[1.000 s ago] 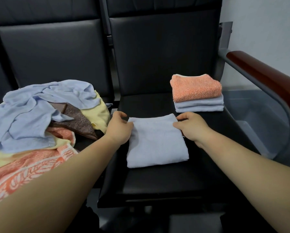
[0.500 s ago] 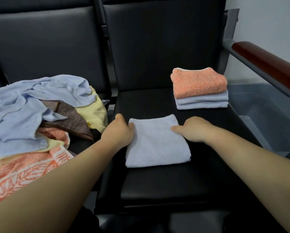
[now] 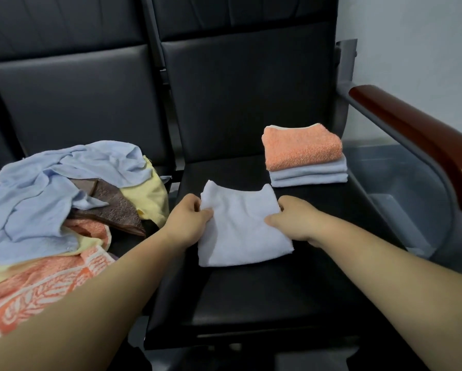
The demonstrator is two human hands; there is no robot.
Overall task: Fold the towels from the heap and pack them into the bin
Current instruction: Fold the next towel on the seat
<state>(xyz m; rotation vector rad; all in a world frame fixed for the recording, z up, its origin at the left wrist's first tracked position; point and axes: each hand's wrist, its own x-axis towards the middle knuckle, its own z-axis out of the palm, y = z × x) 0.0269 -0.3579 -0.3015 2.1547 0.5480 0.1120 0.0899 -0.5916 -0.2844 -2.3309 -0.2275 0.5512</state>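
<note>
left hand (image 3: 189, 223) and right hand (image 3: 291, 220) pinch the folded towel (image 3: 240, 234) by its sides, apparently to carry it flat to the stack (image 3: 304, 156) at 1 o'clock.

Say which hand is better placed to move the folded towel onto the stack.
Right, probably: the right hand grips the folded blue towel on the side nearest the stack; the left hand holds the far side.

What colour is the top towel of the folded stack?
The top towel is orange; head view.

folded towel (image 3: 240, 226) pale blue | stack (image 3: 304, 156) orange over blue | seat (image 3: 251, 290) black
</note>
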